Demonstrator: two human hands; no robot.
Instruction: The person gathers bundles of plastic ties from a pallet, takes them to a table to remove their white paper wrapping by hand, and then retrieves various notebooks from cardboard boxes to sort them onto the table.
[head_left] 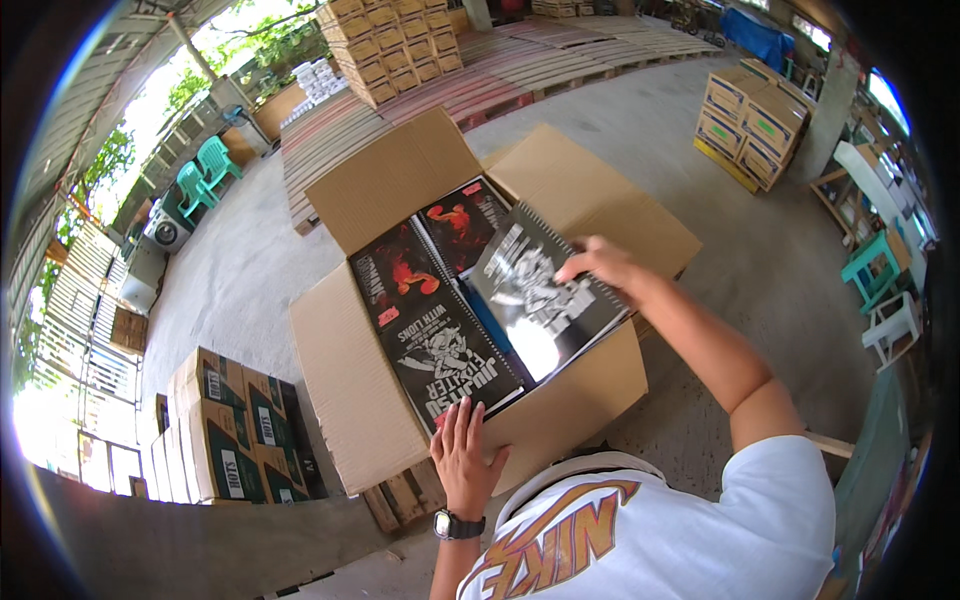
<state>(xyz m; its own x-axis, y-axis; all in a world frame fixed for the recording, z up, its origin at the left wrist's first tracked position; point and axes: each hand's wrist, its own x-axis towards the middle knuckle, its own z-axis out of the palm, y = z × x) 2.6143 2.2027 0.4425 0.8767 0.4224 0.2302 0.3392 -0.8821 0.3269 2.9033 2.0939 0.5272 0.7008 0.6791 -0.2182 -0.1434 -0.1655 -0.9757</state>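
An open cardboard box (345, 380) stands before me with its flaps folded out. Inside lie black spiral notebooks, two with red figures and one with a white printed drawing (440, 350) at the near left. Another black spiral notebook (525, 260) with a white drawing sits tilted over the box's right side, light glaring off its lower part. My right hand (605, 270) grips it at its right edge, fingers over the cover. My left hand (467, 455), fingers stretched out, rests at the near edge of the near-left notebook and holds nothing.
Stacked cartons (235, 430) stand at the lower left, more cartons (745, 125) at the far right. Wooden pallets (500, 70) bear a tall carton stack (395, 50) at the back. Green chairs (215, 160) stand far left; a green stool (875, 268) and white chair (893, 325) are right.
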